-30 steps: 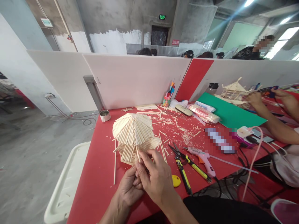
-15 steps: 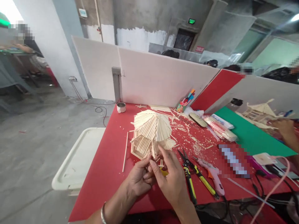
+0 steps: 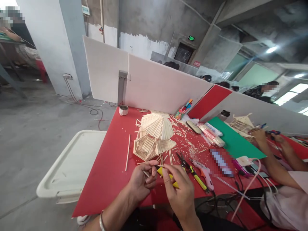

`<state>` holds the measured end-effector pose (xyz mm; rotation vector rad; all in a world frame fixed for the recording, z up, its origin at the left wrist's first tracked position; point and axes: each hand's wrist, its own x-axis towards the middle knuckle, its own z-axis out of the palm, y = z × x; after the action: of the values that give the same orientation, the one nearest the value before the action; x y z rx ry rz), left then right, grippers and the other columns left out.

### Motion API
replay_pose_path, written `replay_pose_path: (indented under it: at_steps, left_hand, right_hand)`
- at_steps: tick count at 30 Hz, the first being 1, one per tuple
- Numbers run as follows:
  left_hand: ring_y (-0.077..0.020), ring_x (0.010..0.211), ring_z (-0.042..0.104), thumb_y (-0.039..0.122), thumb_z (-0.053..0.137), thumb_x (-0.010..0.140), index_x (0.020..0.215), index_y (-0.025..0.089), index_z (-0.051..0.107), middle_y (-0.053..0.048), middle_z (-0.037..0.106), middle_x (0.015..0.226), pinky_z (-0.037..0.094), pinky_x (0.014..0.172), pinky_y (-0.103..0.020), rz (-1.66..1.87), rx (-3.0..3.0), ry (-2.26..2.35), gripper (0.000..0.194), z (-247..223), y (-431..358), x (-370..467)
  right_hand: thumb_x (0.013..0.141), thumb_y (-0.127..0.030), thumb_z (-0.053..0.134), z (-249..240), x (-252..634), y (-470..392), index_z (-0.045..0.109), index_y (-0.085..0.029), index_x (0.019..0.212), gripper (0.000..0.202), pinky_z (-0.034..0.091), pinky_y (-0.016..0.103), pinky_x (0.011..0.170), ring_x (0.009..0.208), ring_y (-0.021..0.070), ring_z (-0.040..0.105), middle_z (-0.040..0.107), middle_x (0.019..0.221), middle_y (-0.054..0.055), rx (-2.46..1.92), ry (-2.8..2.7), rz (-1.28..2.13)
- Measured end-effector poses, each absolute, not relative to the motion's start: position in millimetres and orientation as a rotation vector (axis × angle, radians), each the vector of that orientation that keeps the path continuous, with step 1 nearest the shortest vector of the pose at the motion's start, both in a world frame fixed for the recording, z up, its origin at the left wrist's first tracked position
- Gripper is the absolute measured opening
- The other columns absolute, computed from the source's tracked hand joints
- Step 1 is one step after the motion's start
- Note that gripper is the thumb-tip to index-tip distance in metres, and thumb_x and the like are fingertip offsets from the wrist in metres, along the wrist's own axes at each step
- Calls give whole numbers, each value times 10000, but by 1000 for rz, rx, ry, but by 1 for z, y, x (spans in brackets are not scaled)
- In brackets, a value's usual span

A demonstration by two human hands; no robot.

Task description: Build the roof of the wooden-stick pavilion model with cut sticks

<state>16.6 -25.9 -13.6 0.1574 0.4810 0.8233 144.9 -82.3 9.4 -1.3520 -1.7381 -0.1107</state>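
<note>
My left hand (image 3: 143,178), a bracelet on its wrist, has its fingers closed on a short thin wooden stick (image 3: 160,166). A second stick seems to lie in its curled fingers. Opposite it, my right hand (image 3: 180,186) pinches the short stick's other end between thumb and index finger. Just beyond both hands stands a model pavilion (image 3: 157,127) of pale wooden sticks, with a peaked roof above a partly covered polygonal lower frame. Behind my fingers is a yellow object (image 3: 168,177), mostly hidden. Black-and-yellow pliers (image 3: 197,178) lie by my right hand, partly covered by it.
On the red table (image 3: 108,166) are a pink glue gun (image 3: 204,173), a tin (image 3: 123,110), a loose long stick (image 3: 128,152), scattered offcuts, a marker cup (image 3: 181,112) and bagged sticks (image 3: 210,134). Cables run at right, where another person works on a stick model (image 3: 242,123).
My hands have drawn back from the model towards me, and the short stick now lies level between them. The camera view has turned right, showing more of the neighbouring person.
</note>
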Motion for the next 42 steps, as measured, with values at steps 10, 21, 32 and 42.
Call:
replay_pose_path:
  at_steps: [10,21,32,42]
  left_hand:
    - [-26,328,97,778,537,646,577,203,419,125,218,350,26,364,-191,775,709,810,591,2,-70,20]
    - [-43,301,168,817,439,676,608,199,471,89,318,346,18,393,-224,674,645,879,622,17,-73,33]
    - [-51,336,235,298,509,862,833,143,633,88,328,423,152,351,-173,862,520,794,201,30,-74,40]
    - [-187,693,649,347,391,963,986,96,684,-71,665,781,493,572,-268,931,376,714,386,37,-71,40]
  right_hand:
    - [921,-382,510,10,136,-97,696,-228,972,247,497,282,732,817,175,597,592,843,45,-1558,-1890,91]
    - [881,-356,569,13,146,-110,690,-256,971,181,496,268,725,828,184,623,634,854,30,-1480,-1767,134]
    - [911,-291,515,4,170,-111,673,-211,992,195,502,228,642,740,139,622,635,861,42,-1374,-1568,39]
    - [866,-334,614,1,153,-121,555,-181,1187,360,540,305,748,867,186,650,679,1006,94,-1279,-1559,-45]
